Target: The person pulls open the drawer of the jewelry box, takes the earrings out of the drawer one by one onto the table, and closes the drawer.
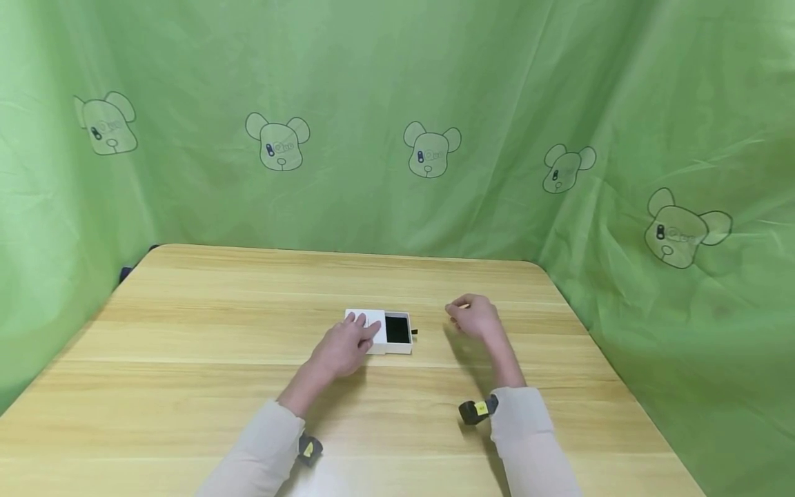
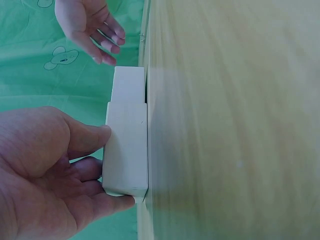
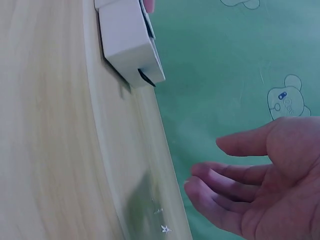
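A small white drawer box (image 1: 376, 317) lies on the table, its inner tray (image 1: 399, 348) slid partly out to the right. Black lining (image 1: 397, 330) shows inside the tray, and a black pull tab (image 1: 414, 332) sticks out of its end. My left hand (image 1: 341, 346) holds the outer sleeve, with thumb and fingers spread on its top and far end. To the right of the box, my right hand (image 1: 475, 316) hovers with loosely bent fingers, thumb apart from them and nothing visible between. Below it, tiny silvery star-shaped pieces (image 3: 165, 229) show against the tabletop; their exact kind is unclear.
The wood-grain table (image 1: 186, 386) reaches back to a green curtain (image 1: 354, 207) printed with bear faces, which also hangs along both sides. A dark wrist camera (image 1: 309, 449) sits on the left wrist, another camera (image 1: 475, 412) on the right.
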The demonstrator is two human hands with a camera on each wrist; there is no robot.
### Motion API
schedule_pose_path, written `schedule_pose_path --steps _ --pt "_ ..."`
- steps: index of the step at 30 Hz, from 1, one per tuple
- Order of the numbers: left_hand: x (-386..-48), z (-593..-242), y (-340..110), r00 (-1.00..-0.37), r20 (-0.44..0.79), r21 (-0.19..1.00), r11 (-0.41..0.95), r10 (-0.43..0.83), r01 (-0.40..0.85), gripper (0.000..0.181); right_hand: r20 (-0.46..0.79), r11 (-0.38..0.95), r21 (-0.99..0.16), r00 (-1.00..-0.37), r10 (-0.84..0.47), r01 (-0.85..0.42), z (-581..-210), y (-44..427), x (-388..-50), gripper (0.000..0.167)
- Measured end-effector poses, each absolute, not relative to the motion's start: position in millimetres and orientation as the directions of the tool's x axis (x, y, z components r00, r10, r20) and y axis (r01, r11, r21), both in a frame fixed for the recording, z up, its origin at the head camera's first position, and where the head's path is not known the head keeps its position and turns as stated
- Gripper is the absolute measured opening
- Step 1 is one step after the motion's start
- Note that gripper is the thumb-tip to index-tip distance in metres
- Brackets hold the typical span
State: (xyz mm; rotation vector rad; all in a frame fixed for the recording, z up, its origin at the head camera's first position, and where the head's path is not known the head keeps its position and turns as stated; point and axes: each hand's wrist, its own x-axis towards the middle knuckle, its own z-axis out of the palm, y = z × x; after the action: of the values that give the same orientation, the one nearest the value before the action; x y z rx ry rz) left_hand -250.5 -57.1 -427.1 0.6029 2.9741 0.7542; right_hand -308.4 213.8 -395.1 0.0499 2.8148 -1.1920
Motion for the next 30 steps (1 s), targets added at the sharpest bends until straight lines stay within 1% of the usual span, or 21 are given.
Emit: schedule_pose_path --steps 7,16,23,30 --pt "-250.4 -427.2 -57.2 -0.927 0.071 0.464 0.811 0.368 0.357 0.042 -0.12 0.672 -0.739 -0.991 -0.06 0.049 -399.3 200.2 -309.2 0.044" --pt "-250.0 -427.5 -57.6 -0.924 0.081 0.465 0.806 0.373 0.366 0.042 -0.141 0.646 -0.763 -0.982 -0.127 0.026 -407.6 176.3 -305.2 0.033" --pt "-251.0 -428.5 -57.2 -0.925 0.087 0.466 0.805 0.371 0.367 0.042 -0.171 0.658 -0.753 -0.972 -0.162 0.023 -410.5 165.1 -303.1 0.034" --pt "-250.5 -426.9 -57.2 -0.926 0.084 0.469 0.805 0.369 0.364 0.041 -0.189 0.624 -0.781 -0.965 -0.182 0.035 -413.3 157.8 -302.6 0.035"
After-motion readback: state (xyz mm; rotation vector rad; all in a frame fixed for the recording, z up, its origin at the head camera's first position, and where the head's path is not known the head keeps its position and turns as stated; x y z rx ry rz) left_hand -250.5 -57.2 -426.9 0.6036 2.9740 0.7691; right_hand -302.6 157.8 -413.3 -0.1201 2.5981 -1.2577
